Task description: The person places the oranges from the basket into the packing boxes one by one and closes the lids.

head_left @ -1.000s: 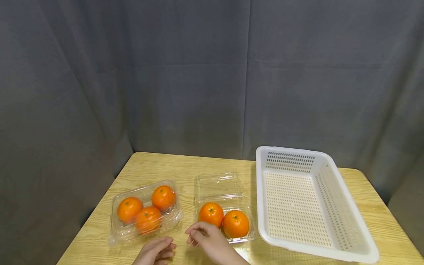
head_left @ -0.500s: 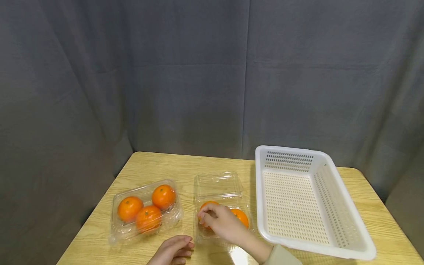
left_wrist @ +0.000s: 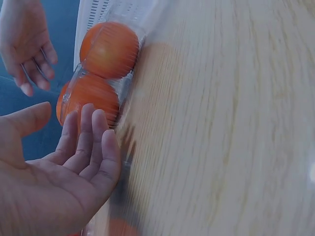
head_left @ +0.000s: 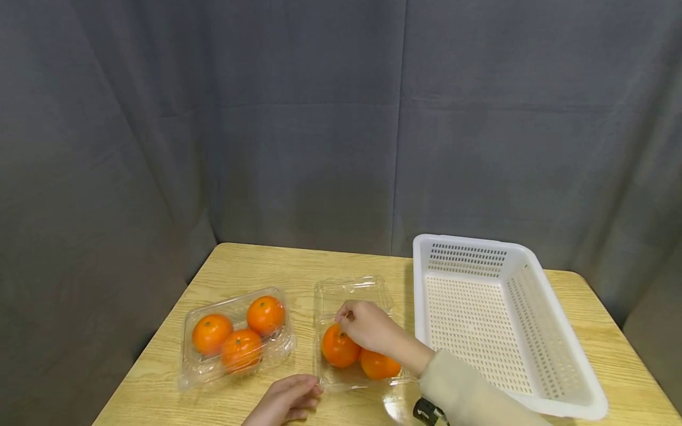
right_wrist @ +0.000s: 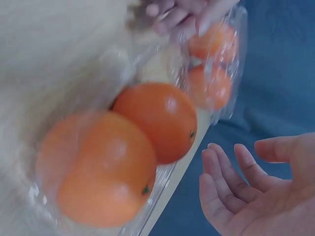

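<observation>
In the middle of the table, a clear plastic clamshell box (head_left: pixel 333 378) lies with its lid (head_left: pixel 351 296) folded back. It holds an orange (head_left: pixel 340 348) and a second orange (head_left: pixel 377 365) side by side. My right hand (head_left: pixel 370 325) hovers over them, overlapping the box in the head view; its fingers (right_wrist: pixel 229 182) are loosely bent around nothing in the right wrist view. My left hand (head_left: pixel 285 399) is at the box's front left corner, palm turned inward and fingers (left_wrist: pixel 91 142) extended right beside an orange (left_wrist: pixel 91 98).
A second clear clamshell box (head_left: pixel 192 378) with three oranges stands at the left. A large white perforated basket (head_left: pixel 474 331) takes up the right side of the wooden table (head_left: pixel 261 266). Grey curtains (head_left: pixel 298 148) hang behind and at both sides.
My right hand has moved forward from the box's front left corner to above the oranges, bringing its sleeve into view. My left hand has slid right, up to the box's corner.
</observation>
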### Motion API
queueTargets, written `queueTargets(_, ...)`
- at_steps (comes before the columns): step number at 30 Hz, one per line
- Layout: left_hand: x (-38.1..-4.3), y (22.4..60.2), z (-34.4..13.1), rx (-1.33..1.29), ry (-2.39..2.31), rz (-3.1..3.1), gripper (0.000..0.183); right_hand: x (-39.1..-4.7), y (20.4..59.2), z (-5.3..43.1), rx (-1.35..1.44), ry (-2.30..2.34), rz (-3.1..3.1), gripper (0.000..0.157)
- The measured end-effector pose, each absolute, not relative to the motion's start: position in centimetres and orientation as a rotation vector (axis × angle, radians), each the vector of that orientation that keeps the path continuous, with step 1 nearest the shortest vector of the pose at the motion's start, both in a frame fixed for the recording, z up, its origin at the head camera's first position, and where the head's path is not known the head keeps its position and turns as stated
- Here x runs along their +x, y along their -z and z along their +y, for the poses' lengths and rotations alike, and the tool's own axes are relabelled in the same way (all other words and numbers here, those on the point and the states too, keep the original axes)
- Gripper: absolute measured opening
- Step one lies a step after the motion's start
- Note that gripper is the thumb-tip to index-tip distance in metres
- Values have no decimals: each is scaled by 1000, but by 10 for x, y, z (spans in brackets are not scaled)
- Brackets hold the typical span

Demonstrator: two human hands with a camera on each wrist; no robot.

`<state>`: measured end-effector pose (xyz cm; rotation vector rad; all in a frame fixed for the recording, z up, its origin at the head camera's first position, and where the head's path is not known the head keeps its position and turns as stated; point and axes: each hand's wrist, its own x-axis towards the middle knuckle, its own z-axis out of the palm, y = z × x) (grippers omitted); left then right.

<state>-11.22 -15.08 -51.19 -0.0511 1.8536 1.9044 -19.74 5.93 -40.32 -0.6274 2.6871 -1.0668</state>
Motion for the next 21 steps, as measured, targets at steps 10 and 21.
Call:
queueTargets(10,-116,514,-143,-107,-1890,1934,42,-248,404,68,-340,1100,2702,23)
queueTargets(21,-117,516,-143,-153,-1932,2002,47,-283,414,78,-228,1037,2763,39)
